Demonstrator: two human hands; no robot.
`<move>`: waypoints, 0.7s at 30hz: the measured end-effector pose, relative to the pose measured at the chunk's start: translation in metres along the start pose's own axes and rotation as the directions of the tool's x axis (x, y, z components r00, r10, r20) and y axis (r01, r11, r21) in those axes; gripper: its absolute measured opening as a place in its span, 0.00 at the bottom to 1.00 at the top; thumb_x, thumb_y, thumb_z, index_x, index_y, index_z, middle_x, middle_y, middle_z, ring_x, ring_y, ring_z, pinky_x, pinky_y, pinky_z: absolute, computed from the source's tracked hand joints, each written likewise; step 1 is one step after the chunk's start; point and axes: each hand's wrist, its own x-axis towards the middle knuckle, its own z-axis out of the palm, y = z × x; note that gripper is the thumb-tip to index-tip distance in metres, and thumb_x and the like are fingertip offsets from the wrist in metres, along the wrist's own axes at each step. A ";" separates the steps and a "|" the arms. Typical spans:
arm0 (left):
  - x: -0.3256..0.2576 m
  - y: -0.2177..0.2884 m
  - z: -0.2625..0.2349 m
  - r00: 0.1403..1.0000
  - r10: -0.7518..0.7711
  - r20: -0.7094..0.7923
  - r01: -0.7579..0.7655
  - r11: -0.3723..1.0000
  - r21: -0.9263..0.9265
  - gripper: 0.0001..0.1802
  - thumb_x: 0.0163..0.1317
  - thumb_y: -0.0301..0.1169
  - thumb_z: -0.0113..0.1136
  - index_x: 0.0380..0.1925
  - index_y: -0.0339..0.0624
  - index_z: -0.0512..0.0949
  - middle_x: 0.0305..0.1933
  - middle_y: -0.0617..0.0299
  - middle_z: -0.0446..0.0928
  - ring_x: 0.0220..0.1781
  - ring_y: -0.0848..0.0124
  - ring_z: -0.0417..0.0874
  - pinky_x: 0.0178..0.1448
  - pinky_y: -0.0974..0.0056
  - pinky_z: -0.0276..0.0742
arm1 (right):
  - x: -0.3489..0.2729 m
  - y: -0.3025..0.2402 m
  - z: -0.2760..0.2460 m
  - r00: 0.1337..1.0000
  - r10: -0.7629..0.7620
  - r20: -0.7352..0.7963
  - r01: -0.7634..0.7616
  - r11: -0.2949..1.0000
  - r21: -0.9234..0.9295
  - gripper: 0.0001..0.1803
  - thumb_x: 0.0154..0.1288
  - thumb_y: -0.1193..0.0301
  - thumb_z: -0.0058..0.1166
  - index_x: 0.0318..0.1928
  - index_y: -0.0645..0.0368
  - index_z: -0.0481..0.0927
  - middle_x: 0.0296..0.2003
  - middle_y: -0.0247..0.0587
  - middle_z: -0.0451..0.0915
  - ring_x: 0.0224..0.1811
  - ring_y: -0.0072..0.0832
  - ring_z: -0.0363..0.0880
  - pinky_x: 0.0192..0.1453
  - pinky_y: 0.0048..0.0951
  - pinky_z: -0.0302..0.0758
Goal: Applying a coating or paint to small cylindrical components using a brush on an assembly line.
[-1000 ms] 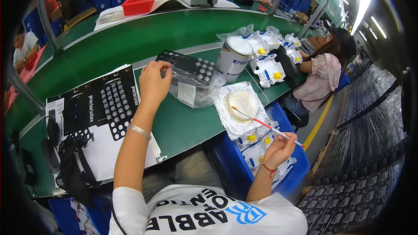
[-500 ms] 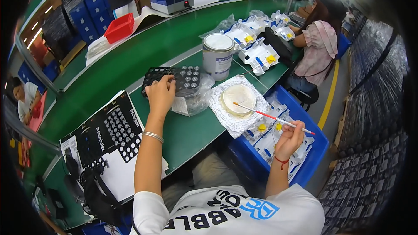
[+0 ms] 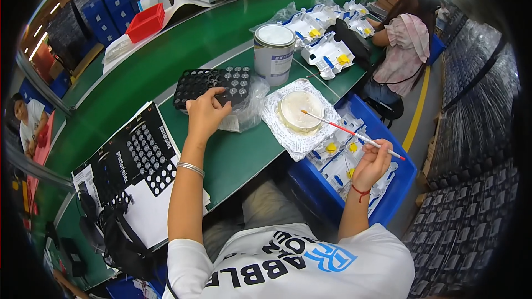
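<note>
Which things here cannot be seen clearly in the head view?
- Brush tip: too small to tell whether it touches the white dish.
- Black tray: near edge covered by left hand.
- Blue bin: contents partly behind right hand.

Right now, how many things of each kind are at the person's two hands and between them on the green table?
Black perforated plastic trays: 1
Thin red-and-white brushes: 1
Round shallow dishes of cream paste: 1
Grey metal tins with white lid: 1
Total: 4
</note>
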 end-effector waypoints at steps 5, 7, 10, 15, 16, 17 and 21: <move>0.002 0.003 0.005 1.000 -0.011 0.024 0.012 1.000 -0.019 0.19 0.43 0.37 0.63 0.36 0.43 0.77 0.14 0.69 0.70 0.21 0.72 0.71 0.39 0.65 0.54 | 0.000 0.000 -0.002 1.000 0.000 -0.024 0.000 1.000 0.002 0.12 0.67 0.66 0.38 0.31 0.60 0.70 0.25 0.37 0.71 0.26 0.19 0.70 0.32 0.20 0.68; 0.004 0.006 0.007 1.000 -0.003 -0.006 0.003 0.999 -0.037 0.18 0.43 0.38 0.63 0.35 0.42 0.77 0.13 0.70 0.69 0.21 0.73 0.71 0.39 0.65 0.54 | 0.001 -0.001 -0.003 1.000 -0.006 -0.016 0.006 1.000 -0.013 0.12 0.67 0.66 0.38 0.31 0.60 0.70 0.24 0.37 0.71 0.26 0.19 0.70 0.32 0.20 0.68; 0.009 0.002 0.013 1.000 -0.027 -0.002 0.027 0.999 -0.046 0.17 0.44 0.39 0.62 0.33 0.42 0.78 0.13 0.70 0.68 0.20 0.73 0.71 0.39 0.66 0.55 | 0.002 0.000 -0.002 1.000 -0.014 -0.020 0.014 0.999 -0.030 0.12 0.67 0.66 0.38 0.31 0.60 0.70 0.24 0.37 0.71 0.26 0.19 0.70 0.32 0.19 0.68; 0.010 0.003 0.017 0.997 -0.080 0.007 0.080 0.993 -0.083 0.15 0.45 0.39 0.62 0.31 0.43 0.78 0.14 0.70 0.69 0.19 0.73 0.71 0.38 0.65 0.56 | 0.004 -0.005 -0.003 0.999 -0.044 -0.009 0.043 0.994 -0.099 0.13 0.68 0.66 0.37 0.30 0.60 0.70 0.23 0.37 0.71 0.26 0.19 0.70 0.32 0.20 0.68; 0.011 0.003 0.017 0.995 -0.096 0.011 0.097 0.991 -0.097 0.14 0.45 0.39 0.62 0.30 0.44 0.78 0.14 0.70 0.69 0.19 0.73 0.71 0.38 0.65 0.57 | 0.005 -0.006 -0.004 0.999 -0.053 -0.003 0.052 0.992 -0.119 0.13 0.68 0.66 0.37 0.30 0.60 0.70 0.23 0.37 0.71 0.26 0.20 0.70 0.32 0.20 0.68; 0.011 0.003 0.017 0.995 -0.096 0.016 0.097 0.990 -0.098 0.14 0.45 0.39 0.62 0.30 0.44 0.78 0.14 0.70 0.69 0.19 0.73 0.71 0.38 0.65 0.57 | 0.006 -0.007 -0.003 0.999 -0.052 -0.005 0.051 0.991 -0.123 0.13 0.68 0.66 0.37 0.30 0.60 0.70 0.23 0.37 0.71 0.26 0.20 0.70 0.32 0.20 0.68; 0.005 0.011 0.008 0.983 -0.071 -0.171 0.034 0.977 -0.210 0.13 0.42 0.33 0.65 0.28 0.41 0.77 0.19 0.68 0.71 0.21 0.74 0.71 0.35 0.68 0.64 | 0.011 -0.014 0.001 0.988 -0.149 0.037 0.153 0.940 -0.305 0.14 0.68 0.65 0.36 0.31 0.60 0.71 0.23 0.37 0.72 0.26 0.19 0.70 0.34 0.19 0.68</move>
